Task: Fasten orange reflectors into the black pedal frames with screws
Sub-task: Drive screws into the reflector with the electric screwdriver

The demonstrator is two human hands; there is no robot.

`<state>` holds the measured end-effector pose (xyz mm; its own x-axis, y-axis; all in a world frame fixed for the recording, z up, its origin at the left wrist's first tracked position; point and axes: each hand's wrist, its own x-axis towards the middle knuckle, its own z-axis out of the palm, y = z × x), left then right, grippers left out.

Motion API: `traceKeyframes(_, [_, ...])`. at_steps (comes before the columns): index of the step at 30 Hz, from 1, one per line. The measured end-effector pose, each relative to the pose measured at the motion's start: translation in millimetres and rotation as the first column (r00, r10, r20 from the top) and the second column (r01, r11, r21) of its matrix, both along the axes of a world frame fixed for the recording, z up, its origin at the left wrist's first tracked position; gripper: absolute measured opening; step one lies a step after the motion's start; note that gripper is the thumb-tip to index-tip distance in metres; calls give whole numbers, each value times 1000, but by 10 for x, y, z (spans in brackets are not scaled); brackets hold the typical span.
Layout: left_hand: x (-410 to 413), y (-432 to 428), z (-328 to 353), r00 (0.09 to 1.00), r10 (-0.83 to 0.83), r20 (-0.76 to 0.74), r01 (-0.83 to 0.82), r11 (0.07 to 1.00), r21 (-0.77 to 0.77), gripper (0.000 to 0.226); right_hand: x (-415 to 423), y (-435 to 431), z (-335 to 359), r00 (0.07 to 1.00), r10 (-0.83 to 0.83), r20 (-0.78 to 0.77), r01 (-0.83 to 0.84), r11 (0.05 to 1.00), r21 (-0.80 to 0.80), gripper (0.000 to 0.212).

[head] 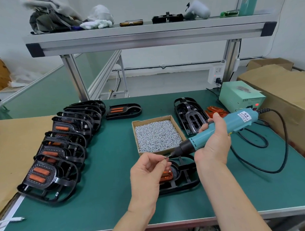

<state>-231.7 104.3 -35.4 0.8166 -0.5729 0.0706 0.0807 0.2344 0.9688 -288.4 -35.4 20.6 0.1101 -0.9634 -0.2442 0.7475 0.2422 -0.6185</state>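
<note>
Teal-bodied electric screwdriver [237, 121] is lying angled in the right hand [214, 142], whose fingers are wrapping round its barrel, the bit pointing toward 8 o'clock. The left hand [146, 171] is pinching a small screw [166, 158] at the bit's tip. Beneath both hands, a black pedal frame [183, 182] is resting on the green surface [108, 189], an orange reflector [167, 177] sitting inside it. A cardboard box of screws [152, 119] is sitting at its 12 o'clock, and finished pedals [61, 147] are lining up at 9 o'clock.

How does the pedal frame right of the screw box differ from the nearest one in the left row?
The right frame has empty slots; the row's nearest frame shows two orange reflectors. The right frame tops a pile; the nearest frame fronts an overlapping row. Both are black.
</note>
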Motion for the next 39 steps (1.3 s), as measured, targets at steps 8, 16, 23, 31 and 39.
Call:
traceKeyframes(8, [215, 202, -135, 941, -132, 311, 46, 962, 270, 59, 69, 17, -16, 999, 33, -23, -34, 998, -56, 22])
traceKeyframes(16, [565, 491, -302, 598, -511, 618, -60, 740, 670, 111, 197, 141, -38, 994, 36, -104, -62, 966, -252, 21])
traceKeyframes(23, [582, 481, -345, 605, -500, 619, -73, 740, 669, 120, 395, 389, -102, 976, 80, -203, -160, 893, -420, 18])
traceKeyframes(31, [588, 486, -334, 597, -506, 623, -80, 735, 673, 120, 502, 524, -164, 960, 65, -271, -206, 823, -529, 24])
traceKeyframes(39, [598, 479, -371, 590, -496, 637, -104, 736, 670, 119, 508, 519, -191, 950, 57, -308, -233, 786, -572, 28])
